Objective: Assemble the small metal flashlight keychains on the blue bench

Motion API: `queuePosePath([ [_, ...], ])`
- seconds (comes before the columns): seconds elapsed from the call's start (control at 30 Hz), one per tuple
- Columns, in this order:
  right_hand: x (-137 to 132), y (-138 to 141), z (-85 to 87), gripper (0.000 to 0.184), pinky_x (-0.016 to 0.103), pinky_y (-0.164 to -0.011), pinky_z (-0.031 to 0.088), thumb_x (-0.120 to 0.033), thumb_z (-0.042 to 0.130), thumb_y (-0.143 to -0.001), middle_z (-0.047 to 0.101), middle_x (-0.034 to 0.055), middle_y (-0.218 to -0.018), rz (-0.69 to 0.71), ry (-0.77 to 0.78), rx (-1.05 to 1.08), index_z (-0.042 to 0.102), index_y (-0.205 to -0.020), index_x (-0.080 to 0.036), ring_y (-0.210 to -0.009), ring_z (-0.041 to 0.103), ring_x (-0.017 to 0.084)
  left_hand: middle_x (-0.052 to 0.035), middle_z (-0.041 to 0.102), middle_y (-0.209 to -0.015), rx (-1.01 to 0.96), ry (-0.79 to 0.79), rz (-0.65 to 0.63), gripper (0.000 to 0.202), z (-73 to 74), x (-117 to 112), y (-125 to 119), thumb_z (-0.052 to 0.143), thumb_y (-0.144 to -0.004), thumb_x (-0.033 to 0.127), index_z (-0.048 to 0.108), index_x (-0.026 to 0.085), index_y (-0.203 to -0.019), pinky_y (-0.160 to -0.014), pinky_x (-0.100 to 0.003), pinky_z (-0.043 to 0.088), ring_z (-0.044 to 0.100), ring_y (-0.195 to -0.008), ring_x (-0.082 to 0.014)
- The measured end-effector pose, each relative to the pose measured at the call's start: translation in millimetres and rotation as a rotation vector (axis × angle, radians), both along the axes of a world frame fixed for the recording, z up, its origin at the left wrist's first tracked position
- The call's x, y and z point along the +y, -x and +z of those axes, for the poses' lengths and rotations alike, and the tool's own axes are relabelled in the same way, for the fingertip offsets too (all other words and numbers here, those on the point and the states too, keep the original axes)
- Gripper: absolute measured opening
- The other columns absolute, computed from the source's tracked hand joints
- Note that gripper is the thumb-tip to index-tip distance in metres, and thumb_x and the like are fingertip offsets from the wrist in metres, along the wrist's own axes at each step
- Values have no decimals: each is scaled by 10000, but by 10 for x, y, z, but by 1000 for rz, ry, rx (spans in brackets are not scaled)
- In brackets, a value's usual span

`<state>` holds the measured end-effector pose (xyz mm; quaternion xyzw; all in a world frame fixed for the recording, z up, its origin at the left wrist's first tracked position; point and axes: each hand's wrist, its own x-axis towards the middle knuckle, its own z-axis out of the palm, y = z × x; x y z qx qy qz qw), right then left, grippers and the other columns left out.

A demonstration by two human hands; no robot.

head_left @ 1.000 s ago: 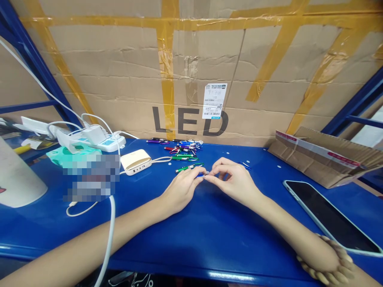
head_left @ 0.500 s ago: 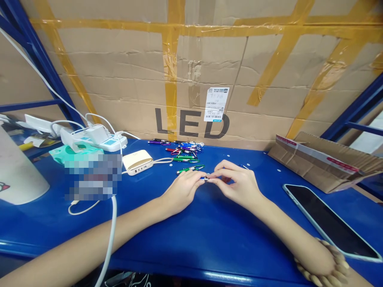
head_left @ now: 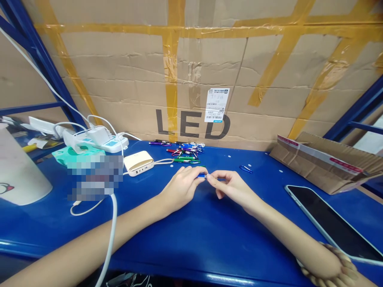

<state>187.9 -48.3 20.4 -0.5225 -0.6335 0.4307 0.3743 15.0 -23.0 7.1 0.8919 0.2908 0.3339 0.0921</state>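
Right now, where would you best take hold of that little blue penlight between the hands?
Probably by the bare blue barrel of the penlight, from above. It lies thin and level, with the left hand around one end and the right hand's fingertips at the other, so its top looks most open.

You face a taped cardboard carton (head_left: 191, 67) printed LED, behind your blue worktop (head_left: 209, 255), between blue steel shelf posts (head_left: 38, 59).

right hand (head_left: 235, 190) eased back, fingers (head_left: 216, 179) straighter, blue mini flashlight (head_left: 202, 175) more visible
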Motion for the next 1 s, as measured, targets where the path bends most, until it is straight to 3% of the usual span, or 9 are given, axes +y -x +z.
queuePosePath([
  [0.17,21,-37,15,301,204,-414,376,-439,656,-678,571,-10,-660,-136,-311,-152,631,-804,-167,-405,495,68,-36,627,-1009,-42,122,60,191,-26,5,-32,376,-908,180,515,205,-1036,-797,-323,402,563,-908,-183],
  [0.3,25,-78,-2,262,206,-432,426,-381,657,-713,582,17,-797,-56,-496,-154,652,-882,-181,-416,491,48,-58,634,-991,-72,141,79,218,-42,18,-36,364,-909,183,536,177,-1041,-797,-339,417,569,-915,-199],
  [0.4,27,-121,-28,212,206,-487,448,-331,622,-769,592,35,-884,3,-700,-291,668,-939,-212,-486,502,53,-79,633,-1007,-63,142,78,238,-44,13,-41,361,-908,182,536,156,-1067,-809,-353,424,569,-931,-213],
  [0.57,34,-178,-59,140,179,-520,426,-241,562,-829,626,23,-827,-5,-1044,-544,696,-863,-218,-612,573,77,-83,643,-980,-53,148,-6,225,-64,-7,-55,369,-904,170,558,134,-1020,-823,-316,441,579,-920,-195],
  [1.0,18,-203,-11,239,157,-481,362,-160,464,-866,646,-25,-732,64,-1215,-777,632,-702,-203,-493,535,37,-19,653,-777,-90,226,-105,219,-80,-14,-26,424,-868,148,595,153,-1006,-694,-223,480,605,-684,-121],
])
